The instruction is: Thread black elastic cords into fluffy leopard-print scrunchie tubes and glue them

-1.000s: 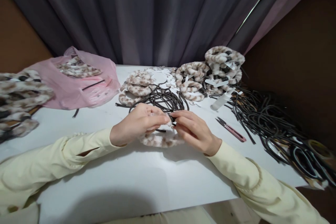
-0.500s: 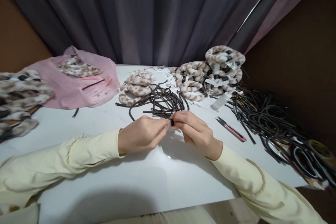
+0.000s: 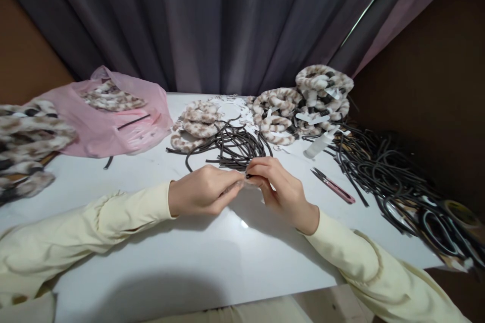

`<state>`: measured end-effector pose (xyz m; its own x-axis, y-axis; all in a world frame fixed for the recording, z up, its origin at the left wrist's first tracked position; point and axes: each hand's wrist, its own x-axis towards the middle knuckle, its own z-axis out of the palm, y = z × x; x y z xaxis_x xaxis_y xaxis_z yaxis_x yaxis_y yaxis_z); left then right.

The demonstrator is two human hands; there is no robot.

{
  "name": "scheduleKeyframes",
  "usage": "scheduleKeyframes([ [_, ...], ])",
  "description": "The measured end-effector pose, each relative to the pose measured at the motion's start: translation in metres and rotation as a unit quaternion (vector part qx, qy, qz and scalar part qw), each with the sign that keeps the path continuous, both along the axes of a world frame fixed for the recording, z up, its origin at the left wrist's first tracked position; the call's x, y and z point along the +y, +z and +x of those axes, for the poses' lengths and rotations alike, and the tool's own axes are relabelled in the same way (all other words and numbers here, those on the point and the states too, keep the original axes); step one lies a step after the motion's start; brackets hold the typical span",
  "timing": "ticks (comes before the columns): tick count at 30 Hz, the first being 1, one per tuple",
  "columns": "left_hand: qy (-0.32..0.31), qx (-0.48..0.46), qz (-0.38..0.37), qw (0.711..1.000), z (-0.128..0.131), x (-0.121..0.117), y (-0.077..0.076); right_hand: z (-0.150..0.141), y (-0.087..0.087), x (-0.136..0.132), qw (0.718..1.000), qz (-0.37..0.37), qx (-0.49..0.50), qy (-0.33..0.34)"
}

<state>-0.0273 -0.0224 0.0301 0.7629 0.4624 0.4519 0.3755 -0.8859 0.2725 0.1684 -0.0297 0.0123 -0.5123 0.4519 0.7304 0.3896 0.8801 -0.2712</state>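
Observation:
Over the middle of the white table, my left hand [image 3: 208, 191] is closed, thumb and fingers pinched together at the tips. A bit of pale, fuzzy material shows there, mostly hidden by the fingers. Facing it, my right hand [image 3: 282, 191] pinches a small black piece [image 3: 248, 176] against that fuzzy bit. The fingertips of both hands almost meet. Just beyond them lies a loose bunch of dark cords [image 3: 240, 146]. Pink-handled thread snips [image 3: 333, 185] rest to the right of my right hand.
Brown-and-white furry rings [image 3: 199, 120] lie behind the cords, with a taller furry stack [image 3: 324, 91] at back right. A small translucent bottle [image 3: 318, 145] stands tilted before it. Black cords [image 3: 382, 166] heap along the right. A pink plastic bag [image 3: 113, 131] sits left, beside more furry rings [image 3: 34, 136].
The fingers of my right hand have shifted and curled differently around the black piece, so less of it shows. My left hand stays nearly in place. Things on the table have not moved.

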Motion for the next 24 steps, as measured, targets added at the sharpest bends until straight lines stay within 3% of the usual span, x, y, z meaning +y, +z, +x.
scheduleKeyframes([
  [3,0.009,-0.004,0.045,0.999,0.001,0.000,-0.005,-0.002,0.001,0.000,1.000,-0.008,-0.014,-0.013],
  [8,0.011,0.001,0.186,0.982,0.002,0.005,-0.013,-0.004,0.002,-0.002,0.989,0.031,-0.048,-0.137],
  [13,-0.004,0.045,0.345,0.937,0.001,0.010,-0.023,-0.003,0.003,-0.003,0.986,-0.077,-0.069,-0.132],
  [16,-0.004,0.048,0.352,0.935,0.001,0.009,-0.029,-0.002,0.002,-0.002,0.985,-0.119,-0.049,-0.119],
  [18,0.016,0.033,0.249,0.968,0.001,0.006,-0.027,-0.002,0.003,-0.001,0.987,-0.121,-0.028,-0.103],
  [20,0.052,0.007,0.052,0.997,0.001,0.003,-0.016,-0.001,0.003,0.000,0.991,-0.103,-0.015,-0.087],
  [22,0.077,-0.007,-0.186,0.979,0.001,0.004,-0.001,0.000,0.002,0.000,0.994,-0.073,-0.015,-0.073],
  [24,0.050,-0.030,-0.386,0.921,0.002,0.008,0.012,0.001,0.001,0.001,0.997,-0.044,-0.028,-0.064],
])
